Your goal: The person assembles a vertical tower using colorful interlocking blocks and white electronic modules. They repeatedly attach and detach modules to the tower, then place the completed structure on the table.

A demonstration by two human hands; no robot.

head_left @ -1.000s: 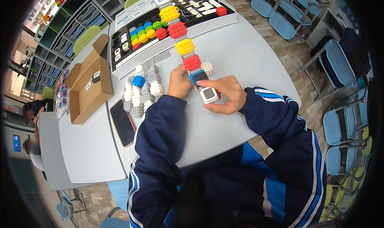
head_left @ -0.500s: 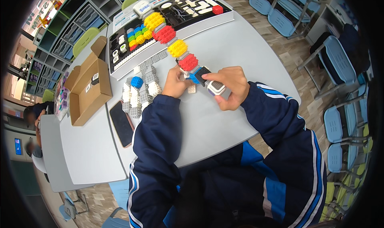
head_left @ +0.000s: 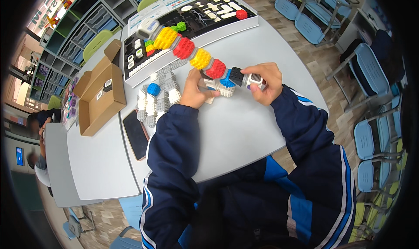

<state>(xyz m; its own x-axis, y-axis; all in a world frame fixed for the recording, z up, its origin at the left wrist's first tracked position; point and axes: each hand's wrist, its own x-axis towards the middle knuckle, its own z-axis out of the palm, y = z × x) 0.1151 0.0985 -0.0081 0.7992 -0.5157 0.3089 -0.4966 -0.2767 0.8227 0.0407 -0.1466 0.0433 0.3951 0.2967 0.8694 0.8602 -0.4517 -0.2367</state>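
Note:
A chain of studded building blocks slants from the far left toward me: a white module (head_left: pixel 149 27), then yellow (head_left: pixel 165 38), red (head_left: pixel 183 47), yellow (head_left: pixel 200 58) and red (head_left: pixel 215 68) blocks with grey joints between. Its near end has a blue piece (head_left: pixel 227 77), a black studded piece (head_left: pixel 236 75) and a white module with a grey grille (head_left: pixel 254 81). My right hand (head_left: pixel 269 81) pinches that grilled module between thumb and fingers. Under the red block, my left hand (head_left: pixel 193 91) is closed on the chain's underside, its thumb at a white studded part (head_left: pixel 225 91).
Left of my hands lie grey and white studded blocks with a blue block (head_left: pixel 153 89), and a phone (head_left: pixel 135 135). Behind them stands a kit tray (head_left: pixel 198 41) with several parts. An open cardboard box (head_left: pixel 102 105) sits at left. Blue chairs (head_left: pixel 369 67) stand at right.
The chain's near end has swung rightward with both hands. My right hand has moved right and slightly up. The white studded part beneath the chain now shows more.

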